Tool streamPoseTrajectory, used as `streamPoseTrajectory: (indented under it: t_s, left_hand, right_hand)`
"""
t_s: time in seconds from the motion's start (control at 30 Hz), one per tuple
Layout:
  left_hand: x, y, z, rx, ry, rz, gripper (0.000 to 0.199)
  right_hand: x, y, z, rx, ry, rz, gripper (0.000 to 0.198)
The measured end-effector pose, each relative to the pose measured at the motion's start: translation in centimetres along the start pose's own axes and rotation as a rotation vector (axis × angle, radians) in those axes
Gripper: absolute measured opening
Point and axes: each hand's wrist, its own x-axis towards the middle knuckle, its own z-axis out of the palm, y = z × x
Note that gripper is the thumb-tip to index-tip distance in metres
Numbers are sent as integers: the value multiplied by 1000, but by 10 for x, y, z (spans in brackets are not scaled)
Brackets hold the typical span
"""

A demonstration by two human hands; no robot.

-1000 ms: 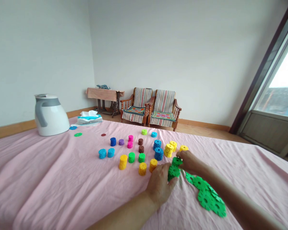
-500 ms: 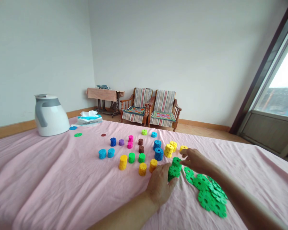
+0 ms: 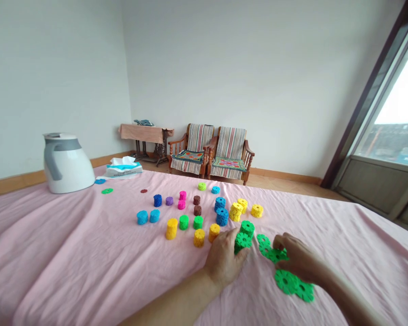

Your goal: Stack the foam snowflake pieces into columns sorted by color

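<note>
My left hand (image 3: pixel 224 257) is curled against the near stack of green notched discs (image 3: pixel 242 242), with its thumb on the near side and its fingers along the left; some fingertips are hidden. Just behind stands another green stack (image 3: pixel 247 228). My right hand (image 3: pixel 297 258) is over the loose green flower-shaped discs (image 3: pixel 285 281), its fingers bent down and apart from the thumb. Green shows between finger and thumb, and the hand hides part of the pile. An orange-yellow stack (image 3: pixel 214 232) is beside the left hand's knuckles.
Several short disc stacks stand farther off, among them blue (image 3: pixel 221 216), yellow (image 3: pixel 257 210) and brown (image 3: pixel 197 210). A white jug (image 3: pixel 70 167) and a tissue box (image 3: pixel 124 170) are at the far left. Wrinkled pink cloth (image 3: pixel 98 258) covers the surface.
My right hand has moved from beside the green and yellow stacks, toward me and right, onto the loose green discs. My left hand stays at the green stack. The view has shifted slightly.
</note>
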Motion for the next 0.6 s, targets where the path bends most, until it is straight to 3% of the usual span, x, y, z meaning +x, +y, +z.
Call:
streamPoseTrajectory:
  t_s: [0.17, 0.3, 0.37, 0.5, 0.6]
  left_hand:
    - [0, 0, 0, -13, 2, 8, 37]
    - [0, 1, -1, -27, -2, -2, 34]
    - [0, 0, -1, -30, -4, -4, 33]
    - [0, -1, -1, -52, 1, 13, 35]
    - [0, -2, -2, -117, -3, 37, 32]
  right_hand:
    - [-1, 6, -2, 121, 27, 28, 16]
    - [-1, 5, -13, 378, -34, 2, 4]
    - [1, -5, -17, 579, -35, 11, 5]
    - [12, -37, -12, 983, 99, 102, 17]
    - [22, -59, 0, 1096, 125, 150, 20]
